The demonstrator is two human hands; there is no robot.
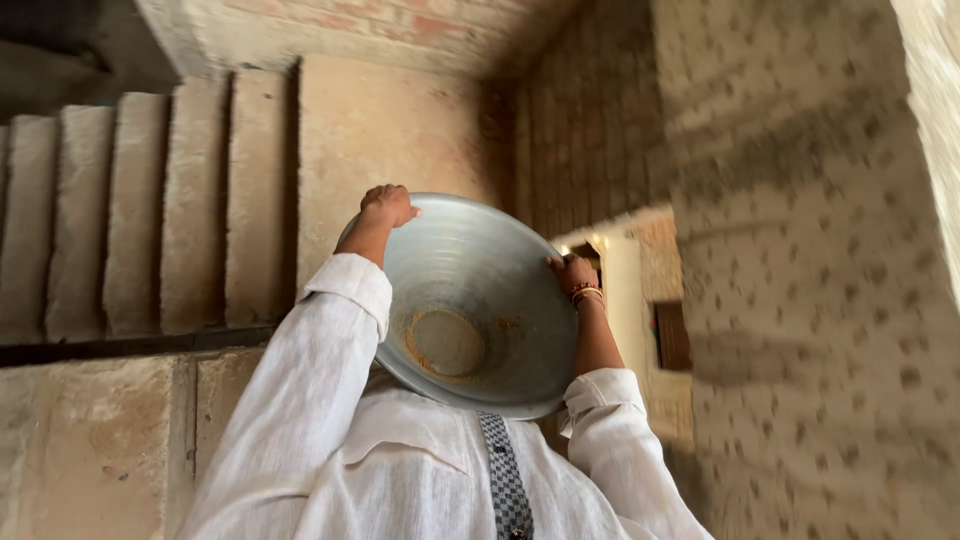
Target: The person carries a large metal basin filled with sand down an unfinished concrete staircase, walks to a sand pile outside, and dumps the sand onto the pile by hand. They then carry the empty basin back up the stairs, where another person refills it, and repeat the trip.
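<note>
Holding a big round metal basin (470,290) up at head height, a person in a white shirt (400,470) stands just in front of the camera. The camera wearer's own hands do not show at all, so I cannot tell whether their fingers are spread or closed.

The basin hides the co-worker's head. It tips toward the camera, so its inside shows. It looks empty, with only a brown, sandy ring stuck to the bottom.

One hand (388,207) sits on the top edge of the basin, on the far side of the rim. Its fingers curl over that edge, pressed close together. The other hand (572,272), with bangles (585,293) on the wrist, grips the side edge of the rim. Its fingers are also closed on the metal. Both arms are raised, and the sleeves have slid down.

A checked strap (505,480) runs down the middle of the shirt. Behind the person is the rough underside of concrete stairs (130,210), and a brick wall (590,130) stands further back. A bright doorway (625,290) shows just past the basin.

I think the step in hand is carrying the empty basin. Keeping it steady calls for both hands to hold tight to the rim, because it is tilted and could slide off.
</note>
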